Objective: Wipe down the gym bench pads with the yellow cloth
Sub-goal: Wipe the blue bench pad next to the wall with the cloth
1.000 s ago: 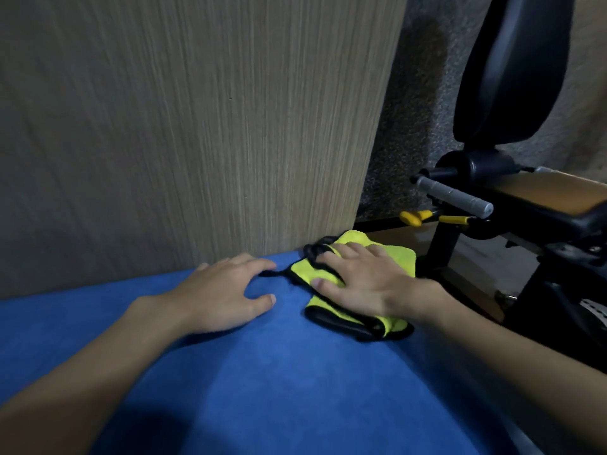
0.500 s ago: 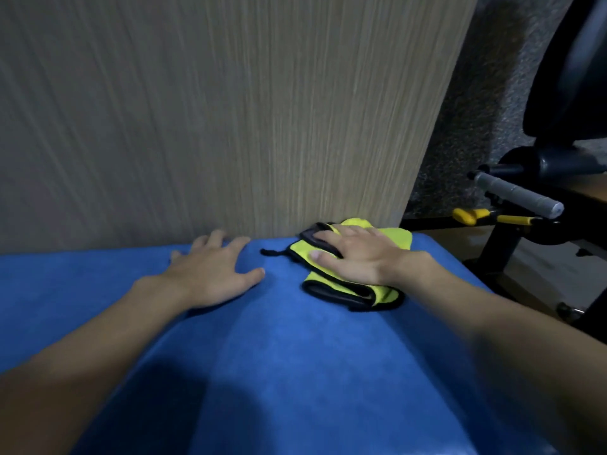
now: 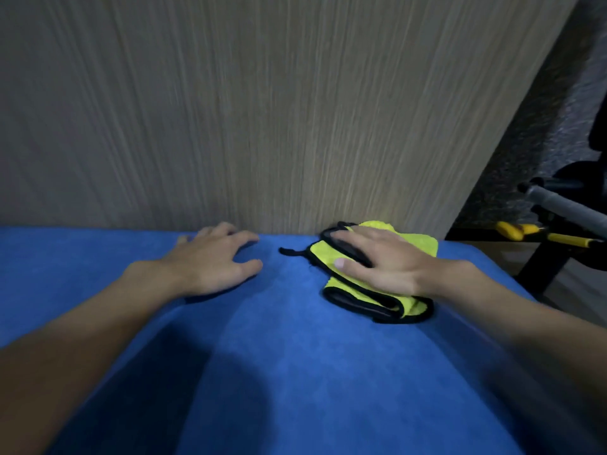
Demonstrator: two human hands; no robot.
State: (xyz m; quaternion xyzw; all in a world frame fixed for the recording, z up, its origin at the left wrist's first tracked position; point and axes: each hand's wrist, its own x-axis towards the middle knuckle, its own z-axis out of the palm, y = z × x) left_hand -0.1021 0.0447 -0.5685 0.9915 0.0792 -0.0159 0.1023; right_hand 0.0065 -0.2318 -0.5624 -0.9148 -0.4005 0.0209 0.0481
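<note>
A folded yellow cloth (image 3: 417,307) with black trim lies on a blue padded surface (image 3: 295,372), close to the wooden panel behind it. My right hand (image 3: 377,262) rests flat on top of the cloth, fingers spread and pointing left, pressing it down. My left hand (image 3: 215,257) lies palm down on the blue pad to the left of the cloth, fingers apart, holding nothing. The two hands are about a hand's width apart.
A tall wood-grain panel (image 3: 262,110) stands upright along the pad's far edge. At the right, a black gym machine frame with a grey grip bar (image 3: 565,206) and a yellow pin (image 3: 515,230) stands beside the pad's right edge.
The view has swung left, so the black gym machine has slid to the right edge. Both hands and the cloth sit in nearly the same place on the blue pad.
</note>
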